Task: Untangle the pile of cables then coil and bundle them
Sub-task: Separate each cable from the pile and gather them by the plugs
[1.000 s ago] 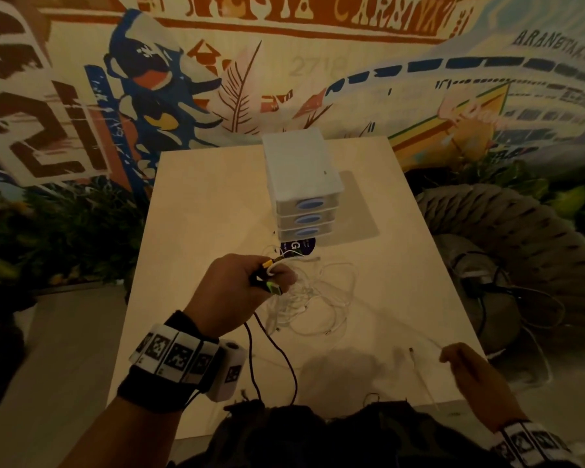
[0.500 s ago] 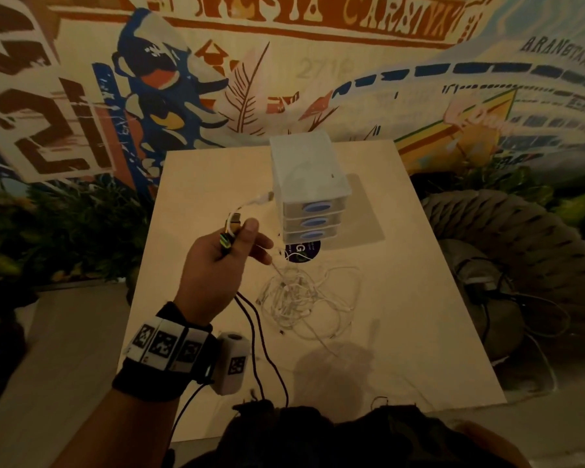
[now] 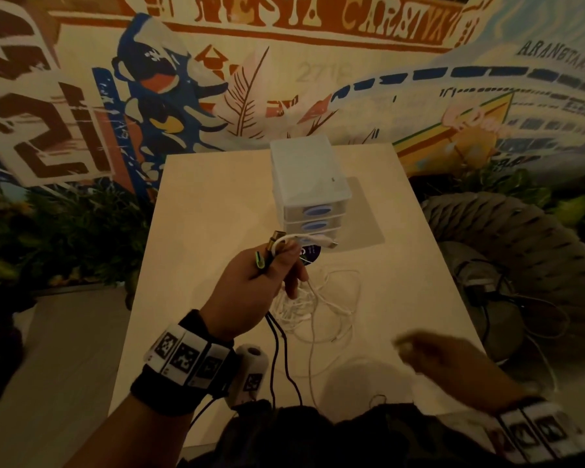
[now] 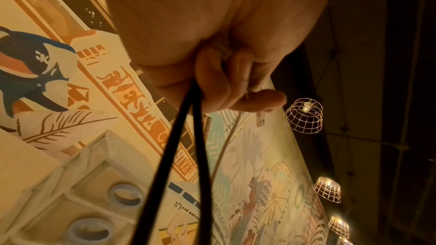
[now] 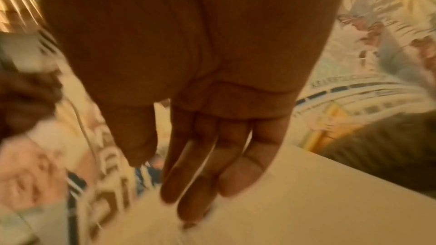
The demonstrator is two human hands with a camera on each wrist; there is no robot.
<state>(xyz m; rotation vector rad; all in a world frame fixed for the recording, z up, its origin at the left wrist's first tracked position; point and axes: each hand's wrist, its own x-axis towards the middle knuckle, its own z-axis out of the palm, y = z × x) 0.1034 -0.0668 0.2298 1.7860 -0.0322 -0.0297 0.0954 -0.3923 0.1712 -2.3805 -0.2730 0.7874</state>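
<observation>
A black cable (image 3: 277,359) hangs doubled below the left hand (image 3: 250,295), plug ends upright above it beside a white cable (image 3: 304,238). More white cables (image 3: 321,305) lie tangled under that hand.

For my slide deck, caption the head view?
Left hand grips black cable and white cable ends above the tangle; right hand open.

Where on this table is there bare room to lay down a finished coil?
Bare table lies left of the drawer unit, and along the right edge beyond the white cable tangle. The middle is crowded: left hand holds cable ends there, black cable trailing to the near edge.
</observation>
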